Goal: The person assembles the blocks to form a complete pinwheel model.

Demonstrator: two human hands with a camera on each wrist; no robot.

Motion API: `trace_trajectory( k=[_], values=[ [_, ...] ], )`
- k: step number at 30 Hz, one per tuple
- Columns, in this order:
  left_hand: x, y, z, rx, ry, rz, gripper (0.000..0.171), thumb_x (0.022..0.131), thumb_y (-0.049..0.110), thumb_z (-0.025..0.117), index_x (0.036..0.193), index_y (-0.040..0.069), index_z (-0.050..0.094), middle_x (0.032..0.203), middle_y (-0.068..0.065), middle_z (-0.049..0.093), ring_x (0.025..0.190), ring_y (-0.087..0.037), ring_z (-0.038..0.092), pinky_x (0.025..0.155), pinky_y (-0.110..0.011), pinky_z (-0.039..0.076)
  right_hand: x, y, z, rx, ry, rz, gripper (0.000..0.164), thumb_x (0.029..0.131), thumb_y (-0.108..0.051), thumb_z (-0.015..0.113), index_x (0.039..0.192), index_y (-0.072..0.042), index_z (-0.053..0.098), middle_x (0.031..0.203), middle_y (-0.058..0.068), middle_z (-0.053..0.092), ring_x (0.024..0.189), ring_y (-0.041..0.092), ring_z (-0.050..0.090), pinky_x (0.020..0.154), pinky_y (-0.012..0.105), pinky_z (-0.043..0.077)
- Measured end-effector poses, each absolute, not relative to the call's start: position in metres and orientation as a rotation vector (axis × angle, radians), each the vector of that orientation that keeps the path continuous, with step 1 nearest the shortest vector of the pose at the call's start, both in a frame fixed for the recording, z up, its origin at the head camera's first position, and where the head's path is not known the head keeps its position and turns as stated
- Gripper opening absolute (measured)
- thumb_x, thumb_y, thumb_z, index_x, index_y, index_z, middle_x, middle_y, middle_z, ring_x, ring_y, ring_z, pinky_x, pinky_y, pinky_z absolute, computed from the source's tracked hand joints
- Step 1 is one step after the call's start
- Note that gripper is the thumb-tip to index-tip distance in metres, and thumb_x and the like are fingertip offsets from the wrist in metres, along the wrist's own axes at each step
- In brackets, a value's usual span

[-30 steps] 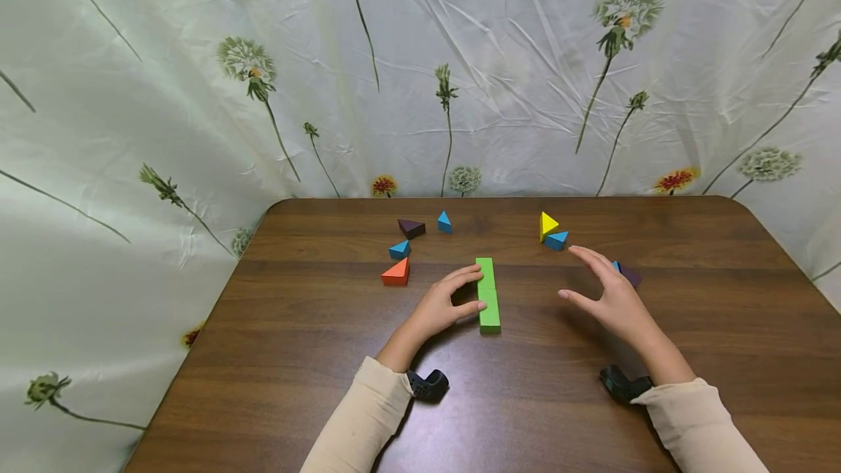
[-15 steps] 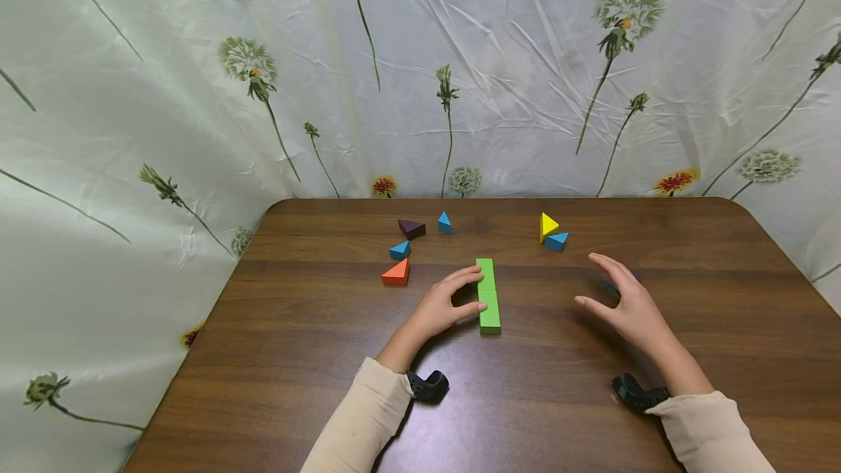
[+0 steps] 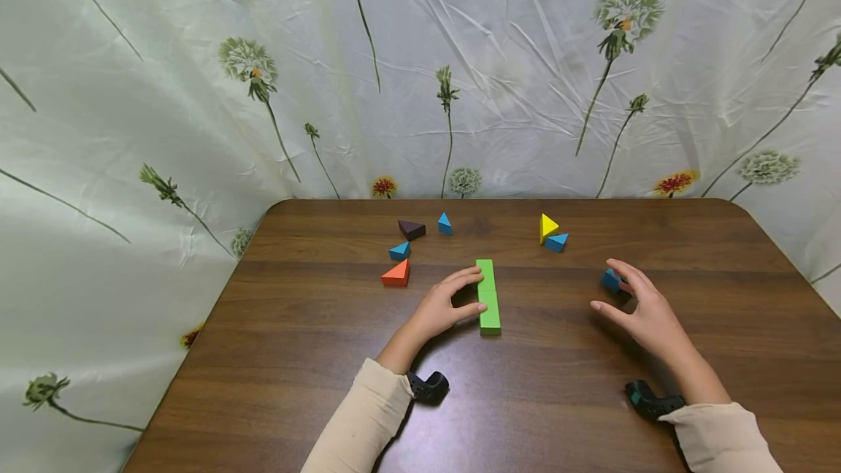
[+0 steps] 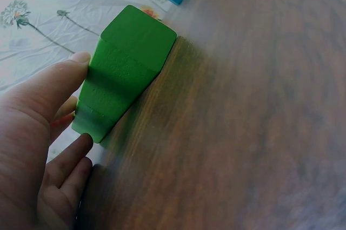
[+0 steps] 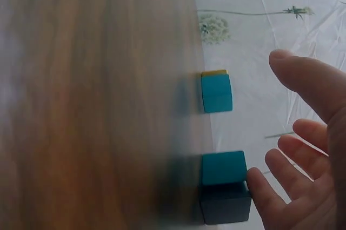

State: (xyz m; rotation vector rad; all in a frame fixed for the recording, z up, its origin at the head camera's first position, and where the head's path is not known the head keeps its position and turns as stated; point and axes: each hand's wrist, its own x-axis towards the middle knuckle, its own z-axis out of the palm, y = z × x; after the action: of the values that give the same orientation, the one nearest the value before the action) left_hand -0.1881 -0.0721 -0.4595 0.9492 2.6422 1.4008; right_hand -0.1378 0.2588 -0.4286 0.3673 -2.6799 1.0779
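Two green blocks (image 3: 488, 301) lie end to end in a line at the middle of the table. My left hand (image 3: 442, 305) touches their left side, thumb on the nearer block and fingers on the farther one. In the left wrist view the green blocks (image 4: 121, 73) stand just past the thumb tip. To the right, my right hand (image 3: 650, 316) hovers with thumb and fingers spread, nothing between them. Behind its fingers is a blue block (image 3: 610, 280), partly hidden. The right wrist view shows this blue block (image 5: 224, 167) against a dark block (image 5: 225, 204), the fingertips right at them.
At the back left lie a dark purple triangle (image 3: 412, 229), two blue triangles (image 3: 444, 224) and a red triangle (image 3: 396, 274). A yellow triangle (image 3: 548, 228) and another blue triangle (image 3: 556, 242) sit together at the back right. A flowered curtain (image 3: 420, 93) hangs behind the table.
My right hand has moved right and slightly nearer to me, and the blue block behind its fingers now shows more. The left hand and green blocks stay put.
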Motion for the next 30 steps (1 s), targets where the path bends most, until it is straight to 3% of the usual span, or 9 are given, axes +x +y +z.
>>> trace_trajectory(
  k=[6,10,12,14,16,18,21,30],
  values=[
    [-0.188,-0.073,-0.460,0.937,2.638,1.396,0.051,0.080,0.032,0.068,0.126,0.013,0.053,0.136,0.008,0.040,0.125,-0.007,0.032,0.101,-0.032,0.027,-0.138,0.264,-0.427,0.368,-2.667,1.056,0.072,0.079,-0.018,0.071,0.137,-0.002,0.032,0.131,0.024,0.034,0.106,0.045,0.044,0.082,0.051,0.037],
    [-0.188,-0.073,-0.459,0.941,2.633,1.402,0.052,0.080,0.032,0.068,0.126,0.012,0.053,0.136,0.007,0.040,0.125,-0.007,0.032,0.101,-0.032,0.027,-0.140,0.267,-0.427,0.378,-2.644,1.055,0.071,0.078,-0.017,0.071,0.135,0.001,0.033,0.130,0.023,0.036,0.109,0.042,0.041,0.092,0.020,0.035],
    [-0.188,-0.073,-0.459,0.940,2.635,1.402,0.052,0.080,0.031,0.068,0.126,0.012,0.053,0.136,0.007,0.040,0.125,-0.007,0.032,0.101,-0.032,0.027,-0.140,0.268,-0.427,0.382,-2.633,1.058,0.070,0.078,-0.016,0.071,0.134,0.002,0.034,0.129,0.024,0.037,0.109,0.042,0.040,0.088,0.004,0.027],
    [-0.188,-0.073,-0.458,0.933,2.637,1.397,0.052,0.080,0.031,0.069,0.126,0.012,0.053,0.136,0.007,0.041,0.125,-0.007,0.032,0.101,-0.031,0.027,-0.141,0.270,-0.427,0.378,-2.629,1.064,0.069,0.078,-0.016,0.071,0.133,0.003,0.035,0.128,0.024,0.038,0.109,0.042,0.040,0.083,-0.002,0.022],
    [-0.188,-0.073,-0.459,0.935,2.638,1.396,0.051,0.080,0.030,0.068,0.126,0.012,0.053,0.136,0.007,0.041,0.125,-0.007,0.033,0.101,-0.031,0.027,-0.141,0.271,-0.427,0.363,-2.641,1.069,0.068,0.079,-0.017,0.071,0.133,0.003,0.034,0.126,0.025,0.039,0.108,0.043,0.040,0.091,0.009,0.030],
    [-0.189,-0.073,-0.459,0.936,2.639,1.396,0.051,0.080,0.030,0.068,0.126,0.012,0.053,0.136,0.006,0.041,0.125,-0.007,0.033,0.101,-0.031,0.027,-0.142,0.272,-0.427,0.342,-2.661,1.078,0.068,0.080,-0.018,0.070,0.133,0.004,0.034,0.125,0.026,0.039,0.108,0.044,0.041,0.093,0.026,0.036],
    [-0.189,-0.073,-0.459,0.941,2.633,1.402,0.051,0.080,0.030,0.068,0.126,0.012,0.053,0.136,0.005,0.041,0.125,-0.008,0.033,0.101,-0.031,0.026,-0.143,0.273,-0.428,0.312,-2.692,1.087,0.067,0.081,-0.020,0.068,0.133,0.004,0.033,0.124,0.029,0.040,0.107,0.047,0.043,0.083,0.050,0.036],
    [-0.189,-0.072,-0.460,0.948,2.632,1.389,0.051,0.080,0.031,0.068,0.126,0.012,0.053,0.136,0.006,0.041,0.125,-0.007,0.033,0.101,-0.031,0.027,-0.150,0.276,-0.430,0.284,-2.747,1.123,0.064,0.085,-0.024,0.064,0.133,0.006,0.034,0.127,0.031,0.038,0.108,0.049,0.042,0.083,0.054,0.037]
  ],
)
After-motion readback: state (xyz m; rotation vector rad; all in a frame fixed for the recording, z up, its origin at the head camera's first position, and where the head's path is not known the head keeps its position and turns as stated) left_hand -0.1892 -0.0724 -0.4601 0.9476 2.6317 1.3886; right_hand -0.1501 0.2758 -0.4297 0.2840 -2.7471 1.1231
